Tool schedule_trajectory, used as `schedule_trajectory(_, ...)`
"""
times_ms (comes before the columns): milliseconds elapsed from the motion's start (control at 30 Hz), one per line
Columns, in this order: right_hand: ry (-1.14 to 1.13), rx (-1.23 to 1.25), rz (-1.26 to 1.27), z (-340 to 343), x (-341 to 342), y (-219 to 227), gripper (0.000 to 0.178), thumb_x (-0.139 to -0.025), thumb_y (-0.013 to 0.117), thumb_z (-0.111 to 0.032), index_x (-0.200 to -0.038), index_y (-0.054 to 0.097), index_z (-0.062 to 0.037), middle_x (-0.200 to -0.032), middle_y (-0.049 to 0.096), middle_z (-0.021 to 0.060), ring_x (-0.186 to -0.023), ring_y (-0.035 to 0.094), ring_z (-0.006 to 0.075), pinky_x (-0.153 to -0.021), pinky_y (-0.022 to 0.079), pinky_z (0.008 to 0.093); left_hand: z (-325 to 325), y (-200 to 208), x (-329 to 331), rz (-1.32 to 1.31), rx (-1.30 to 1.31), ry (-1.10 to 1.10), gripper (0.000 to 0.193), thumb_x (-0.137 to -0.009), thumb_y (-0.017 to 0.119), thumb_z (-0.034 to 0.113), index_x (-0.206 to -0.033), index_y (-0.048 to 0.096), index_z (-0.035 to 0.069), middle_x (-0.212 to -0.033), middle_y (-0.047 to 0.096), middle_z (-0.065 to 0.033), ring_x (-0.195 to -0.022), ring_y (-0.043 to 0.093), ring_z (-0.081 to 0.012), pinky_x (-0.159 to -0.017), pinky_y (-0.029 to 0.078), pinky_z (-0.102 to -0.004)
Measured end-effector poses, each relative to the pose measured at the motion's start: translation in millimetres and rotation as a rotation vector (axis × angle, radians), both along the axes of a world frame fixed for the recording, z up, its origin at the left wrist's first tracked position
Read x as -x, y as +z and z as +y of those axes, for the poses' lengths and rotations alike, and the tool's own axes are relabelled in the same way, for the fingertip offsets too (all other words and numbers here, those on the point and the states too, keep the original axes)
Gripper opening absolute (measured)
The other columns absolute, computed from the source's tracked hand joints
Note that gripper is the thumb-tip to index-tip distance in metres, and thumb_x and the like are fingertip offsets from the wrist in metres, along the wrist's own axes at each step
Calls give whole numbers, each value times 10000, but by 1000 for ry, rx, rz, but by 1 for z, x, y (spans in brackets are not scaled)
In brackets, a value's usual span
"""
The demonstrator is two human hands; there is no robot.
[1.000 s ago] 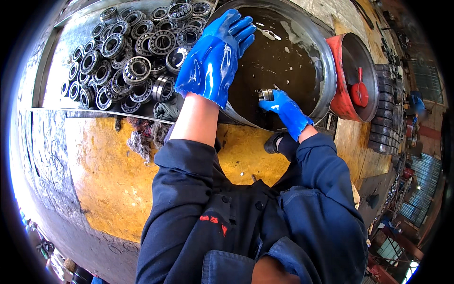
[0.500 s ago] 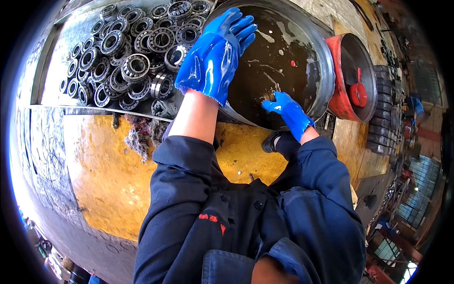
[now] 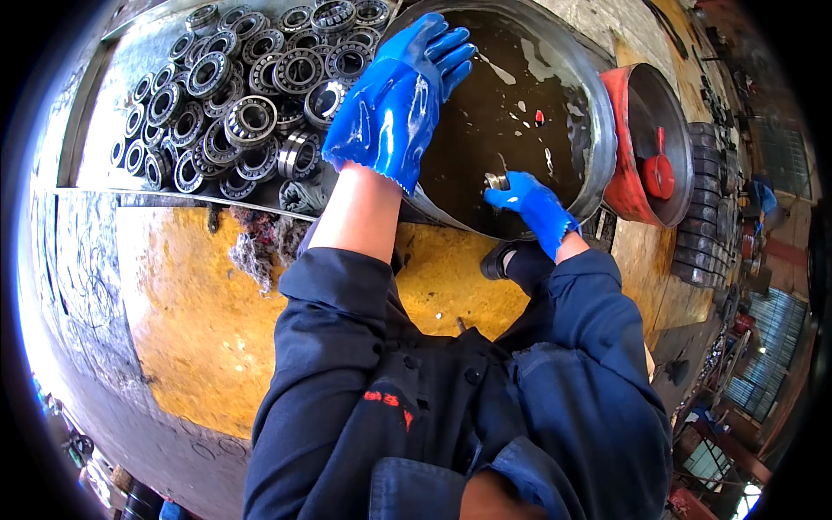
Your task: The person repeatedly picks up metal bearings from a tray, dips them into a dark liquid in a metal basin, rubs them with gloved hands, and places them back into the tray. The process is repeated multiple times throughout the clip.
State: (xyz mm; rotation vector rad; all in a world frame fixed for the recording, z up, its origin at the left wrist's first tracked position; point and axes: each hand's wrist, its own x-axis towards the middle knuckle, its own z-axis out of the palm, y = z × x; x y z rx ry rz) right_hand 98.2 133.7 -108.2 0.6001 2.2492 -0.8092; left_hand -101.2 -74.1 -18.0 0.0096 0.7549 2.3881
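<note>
**Tub (image 3: 606, 130) open, tray (image 3: 106, 130) crowded**

Clear passage over the liquid (image 3: 485, 95) between far rim and right hand (image 3: 536, 204). Left hand (image 3: 399, 95) obstructs left rim. Bearings (image 3: 251, 121) block tray's middle; bare strip along left edge.

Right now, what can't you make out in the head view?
Head view, all:
Bearing at the right hand: lower part, under murky liquid.
Floor of the tub: under that liquid.
Tub's far rim: cut by the top edge.
Bearing pile: lower pieces, behind those above.
</note>
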Motion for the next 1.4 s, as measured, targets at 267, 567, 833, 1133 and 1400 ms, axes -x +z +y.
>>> schedule_trajectory(267,116,-343,173,-26,-8,-7,452,-733,789,-362,-1014,721,-15,-933,716,251,-889,702,407,-792,553,473,5,8,-10,-16,9,-91,450,-1053,523,362,-1387,514,61,-1363,605,-205,-1216,625,-344,-1021,525,-461)
schedule_trajectory(567,31,-60,26,-20,16,22,472,-711,808,-354,-997,723,12,-1005,727,244,-902,707,400,-796,563,478,-7,13,-8,-81,-36,-117,431,-1041,555,319,-1405,507,92,-1409,563,-183,-1262,587,-324,-1050,491,-454)
schedule_trajectory(833,318,-500,335,-8,-8,-33,351,-757,745,-288,-985,717,-23,-942,716,229,-898,696,402,-778,545,519,-2,25,-11,-90,-67,-121,410,-1036,573,327,-1358,529,76,-1339,613,-188,-1196,632,-324,-1014,523,-451)
schedule_trajectory(1133,702,-583,99,-9,-3,6,245,-834,652,-294,-985,752,-129,-998,746,158,-945,715,369,-795,562,481,-2,21,8,-34,-20,-127,428,-1052,526,354,-1320,591,26,-1311,658,-188,-1177,659,-334,-993,560,-429)
schedule_trajectory(1400,233,-556,44,-6,-26,1,200,-857,645,-301,-919,762,-150,-962,745,167,-904,721,342,-731,556,446,-2,15,3,20,-107,-130,413,-1055,522,348,-1288,598,16,-1313,651,-201,-1167,659,-342,-977,570,-417)
